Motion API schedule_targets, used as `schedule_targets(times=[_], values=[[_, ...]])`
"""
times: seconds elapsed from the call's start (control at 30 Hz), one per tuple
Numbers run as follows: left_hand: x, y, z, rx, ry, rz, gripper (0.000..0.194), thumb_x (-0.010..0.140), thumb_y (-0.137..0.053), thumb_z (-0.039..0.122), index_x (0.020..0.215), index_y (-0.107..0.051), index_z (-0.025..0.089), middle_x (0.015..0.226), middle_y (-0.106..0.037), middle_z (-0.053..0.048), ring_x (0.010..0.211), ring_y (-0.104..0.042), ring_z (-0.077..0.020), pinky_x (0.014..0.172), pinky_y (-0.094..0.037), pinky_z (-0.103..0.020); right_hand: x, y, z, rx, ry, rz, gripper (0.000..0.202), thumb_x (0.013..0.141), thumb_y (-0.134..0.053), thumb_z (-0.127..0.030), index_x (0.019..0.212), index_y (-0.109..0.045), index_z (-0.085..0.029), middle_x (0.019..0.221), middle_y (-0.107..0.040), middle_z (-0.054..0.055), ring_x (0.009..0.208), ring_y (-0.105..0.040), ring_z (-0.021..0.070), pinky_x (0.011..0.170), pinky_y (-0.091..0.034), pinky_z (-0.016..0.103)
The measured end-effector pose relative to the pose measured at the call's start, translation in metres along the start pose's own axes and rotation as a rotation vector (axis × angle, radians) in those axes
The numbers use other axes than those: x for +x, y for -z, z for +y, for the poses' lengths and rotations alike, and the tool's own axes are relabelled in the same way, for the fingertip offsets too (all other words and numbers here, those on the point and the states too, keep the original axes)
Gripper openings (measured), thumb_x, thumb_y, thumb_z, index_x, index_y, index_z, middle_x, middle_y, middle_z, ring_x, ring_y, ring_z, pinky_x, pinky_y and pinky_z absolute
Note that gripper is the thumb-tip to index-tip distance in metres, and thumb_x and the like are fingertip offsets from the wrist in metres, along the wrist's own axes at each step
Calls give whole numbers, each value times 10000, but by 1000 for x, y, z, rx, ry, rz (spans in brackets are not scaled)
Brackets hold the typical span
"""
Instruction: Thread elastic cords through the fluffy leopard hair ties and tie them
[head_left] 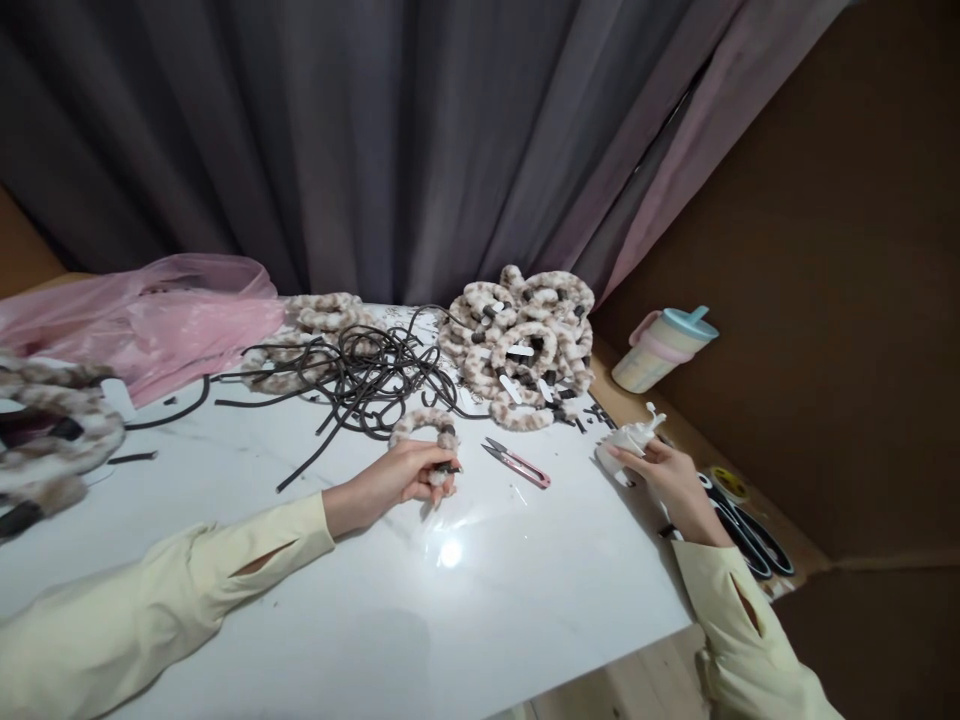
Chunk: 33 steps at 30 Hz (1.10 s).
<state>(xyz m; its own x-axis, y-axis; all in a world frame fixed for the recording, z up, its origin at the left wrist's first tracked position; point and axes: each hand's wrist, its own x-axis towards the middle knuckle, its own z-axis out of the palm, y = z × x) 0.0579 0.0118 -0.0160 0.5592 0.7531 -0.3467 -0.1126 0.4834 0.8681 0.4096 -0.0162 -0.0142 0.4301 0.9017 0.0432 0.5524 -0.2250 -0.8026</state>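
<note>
My left hand [424, 473] is closed on a fluffy brown-and-white ring [422, 420] at the table's middle, with dark bits at its ends. Over the table's right edge, my right hand [671, 477] has its fingers closed on a white, crumpled-looking object [628, 440]. Thin white bits stick up from that object; I cannot make out its kind. A pair of pink-handled thread snips [517, 463] lies between my hands. Behind the left hand is a tangle of dark cord [382, 375]. A heap of similar fluffy rings [525, 335] stands behind the snips.
More fluffy pieces [67, 430] lie at the left, beside a pink plastic bag [172, 320]. At the right are a cup with a blue lid [660, 350], large black-handled scissors [754, 540] and a yellow tape roll [727, 484]. Dark curtains [322, 150] hang behind the white table [360, 610].
</note>
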Motion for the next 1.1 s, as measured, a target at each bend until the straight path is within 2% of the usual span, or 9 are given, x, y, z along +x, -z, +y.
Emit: schedule_targets(times=[0.1,0.17,0.27,0.33,0.43,0.53,0.63,0.8,1.1], values=[[0,-1,0,-1,4,2,165,756,-612,267,738,-597,103,638,-597,-63,601,-593,-126,483,-426,-178,-5,4,-3,-22,62,28,508,580,-692,-540,880,-659,-131,843,-686,75,756,-606,244,633,-444,311],[0,-1,0,9,5,-8,175,771,-598,273,742,-595,101,631,-605,-69,570,-577,-115,491,-436,-183,-10,6,-8,-140,181,20,461,649,-642,-545,880,-659,-146,861,-684,76,765,-594,242,649,-418,315],[0,1,-1,29,3,-18,194,788,-578,287,739,-592,99,629,-614,-76,529,-559,-107,489,-446,-194,-28,0,-27,-474,595,-28,388,827,-484,-502,941,-646,-168,905,-685,105,763,-589,242,651,-367,334],[1,2,-2,39,-6,-28,203,793,-572,297,738,-589,102,640,-618,-78,524,-559,-110,487,-452,-202,-45,-9,-47,-633,868,-24,306,903,-423,-389,1050,-601,-189,959,-680,108,831,-580,247,686,-330,352],[2,3,-3,48,-22,-45,208,796,-568,308,737,-586,110,654,-620,-73,517,-558,-114,485,-460,-215,-68,-27,-80,-727,1084,-65,227,926,-384,-195,1091,-540,-184,964,-673,101,844,-546,230,692,-291,345],[1,1,-2,56,-28,-45,213,797,-564,311,716,-578,114,650,-612,-66,506,-550,-113,474,-459,-221,-79,-43,-104,-802,1159,-102,222,898,-391,-113,1062,-531,-166,900,-664,88,798,-513,218,697,-278,341],[0,-1,-1,62,-25,-38,218,795,-565,307,696,-571,113,644,-606,-64,505,-548,-113,472,-458,-223,-80,-53,-114,-839,1214,-113,218,860,-419,-81,1024,-542,-154,853,-656,76,783,-498,215,710,-271,340],[-1,-1,-1,56,-34,-58,235,791,-580,318,684,-566,109,644,-598,-61,512,-549,-109,492,-460,-227,-78,-63,-117,-881,1234,-128,230,821,-442,-60,998,-562,-146,828,-650,79,810,-502,220,701,-262,334],[1,1,-1,70,-36,-70,269,795,-584,353,709,-578,98,675,-604,-70,512,-556,-104,511,-455,-239,-79,-64,-122,-894,1228,-152,227,821,-444,-53,974,-572,-162,838,-658,74,822,-502,223,696,-257,329]])
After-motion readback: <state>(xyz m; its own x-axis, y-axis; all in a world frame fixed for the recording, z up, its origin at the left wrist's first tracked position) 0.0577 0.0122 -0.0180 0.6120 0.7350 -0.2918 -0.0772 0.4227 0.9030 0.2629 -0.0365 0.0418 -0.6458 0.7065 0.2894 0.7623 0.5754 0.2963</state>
